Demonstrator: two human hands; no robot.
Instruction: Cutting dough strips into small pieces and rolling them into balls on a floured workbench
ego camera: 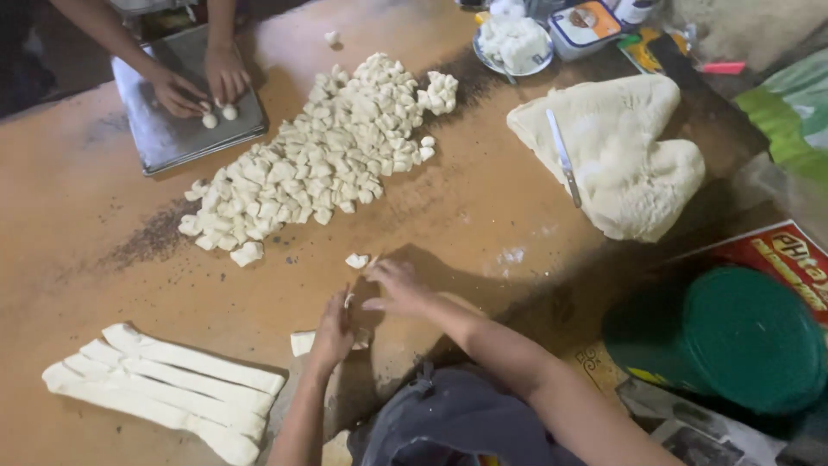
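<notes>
Beside the green lid and red package, left hand pinches a dough strip; right hand rests open.

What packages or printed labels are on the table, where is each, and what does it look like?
Tub: top edge, rectangular, white with blue rim and orange label.
Yellow packet: right of the tub, flat, yellow and green, partly hidden.
Red printed sheet: right edge, under the green lid, red with yellow lettering.
Paper: bottom right, grey printed sheet.
No screens or signs.
</notes>
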